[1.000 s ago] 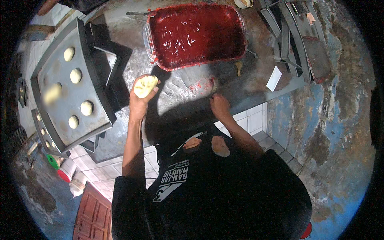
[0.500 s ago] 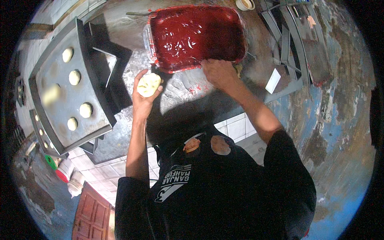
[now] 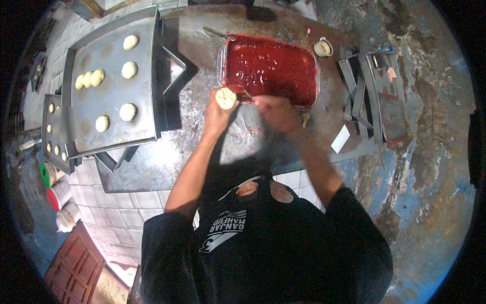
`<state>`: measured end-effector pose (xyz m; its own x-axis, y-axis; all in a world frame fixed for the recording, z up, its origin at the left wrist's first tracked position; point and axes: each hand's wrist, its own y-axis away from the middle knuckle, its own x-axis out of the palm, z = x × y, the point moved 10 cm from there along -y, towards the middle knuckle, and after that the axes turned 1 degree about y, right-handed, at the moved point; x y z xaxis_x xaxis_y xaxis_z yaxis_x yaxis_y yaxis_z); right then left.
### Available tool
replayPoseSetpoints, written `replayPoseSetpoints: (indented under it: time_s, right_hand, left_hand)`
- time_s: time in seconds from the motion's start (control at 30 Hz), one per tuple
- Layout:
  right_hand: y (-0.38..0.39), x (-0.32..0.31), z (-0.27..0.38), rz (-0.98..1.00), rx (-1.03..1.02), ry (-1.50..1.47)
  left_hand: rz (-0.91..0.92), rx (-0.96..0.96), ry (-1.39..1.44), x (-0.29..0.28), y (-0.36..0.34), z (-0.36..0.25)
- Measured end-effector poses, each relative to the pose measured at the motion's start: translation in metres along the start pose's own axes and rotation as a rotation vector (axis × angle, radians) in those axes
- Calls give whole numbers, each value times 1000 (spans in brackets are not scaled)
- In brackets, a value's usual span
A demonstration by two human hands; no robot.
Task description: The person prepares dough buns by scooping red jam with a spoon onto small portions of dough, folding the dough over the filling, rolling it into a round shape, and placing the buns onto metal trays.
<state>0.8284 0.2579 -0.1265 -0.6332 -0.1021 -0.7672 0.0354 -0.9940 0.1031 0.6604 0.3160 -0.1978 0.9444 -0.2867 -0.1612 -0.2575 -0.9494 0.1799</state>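
A flattened round of pale dough (image 3: 226,98) rests in my left hand (image 3: 218,117), whose fingers curl around its edge. My right hand (image 3: 277,112), a little blurred, grips a thin metal utensil (image 3: 248,93). Red filling seems to sit on the utensil's far end, just above the dough; whether that end is a spoon or a blade cannot be made out. Both hands are at the near edge of a large clear tub (image 3: 221,66) full of glossy red filling (image 3: 273,66).
On the left stands a metal baking tray (image 3: 114,96) with several pale dough balls (image 3: 129,70); a smaller tray (image 3: 50,126) is beside it. A white cup (image 3: 323,47), a white card (image 3: 340,139) and stacked metal pans (image 3: 392,101) are on the right.
My right hand has brought the utensil up from the tub's near edge toward the dough. My left hand has come closer to the tub with the dough. The whole view has shifted.
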Motion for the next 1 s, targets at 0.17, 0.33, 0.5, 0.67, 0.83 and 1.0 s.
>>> replayPoseSetpoints:
  time_s: [0.17, 0.33, 0.5, 0.67, 0.83, 1.0]
  right_hand:
    - [81, 26, 56, -342, -147, 435]
    - [144, 38, 11, -270, 34, 311]
    - [161, 34, -43, -520, 150, -248]
    - [169, 19, 13, -323, 265, -768]
    - [243, -15, 78, -488, -253, -359]
    - [257, 6, 14, -321, 276, -982]
  left_hand:
    - [-64, 175, -173, 25, 15, -51]
    - [-66, 197, -322, 9, 41, -6]
    - [315, -78, 166, 51, 113, 12]
    - [424, 175, 34, 78, 183, -6]
    - [317, 40, 330, 76, 217, -35]
    - [430, 163, 364, 84, 265, -58]
